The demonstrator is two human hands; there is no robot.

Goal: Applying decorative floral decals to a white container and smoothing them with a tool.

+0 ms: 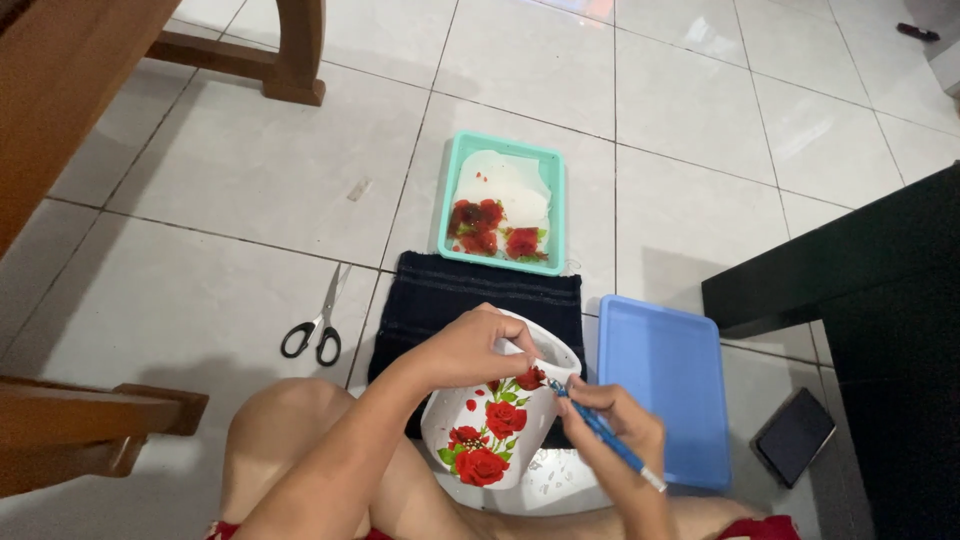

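Our left hand [470, 350] curls over the upper rim of a white jug [495, 420] painted with red roses, fingers closed on the rim and pinning a small white scrap of paper there, while our right hand [615, 425] is closed in a pen-like grip around a thin blue brush [605, 435] whose tip meets the jug's side just below the left fingers. We have the jug tilted between our knees, right under both hands. It looks to us like stiff, thin plastic: light, rigid enough to press against, but smooth and likely slippery where the surface is wet, so the rim, where the left hand already has it, seems the surest place to hold. The paper pieces look soft and easy to tear, better nudged with the brush than pinched. Beyond the left hand lies a dark cloth [440, 295], and past that a teal tray [452, 170] holding rose cut-outs and white paper. Scissors [318, 325] lie well to the left of the left hand; a blue lid [665, 380] sits just beside the right hand, with a dark phone [793, 435] farther right.
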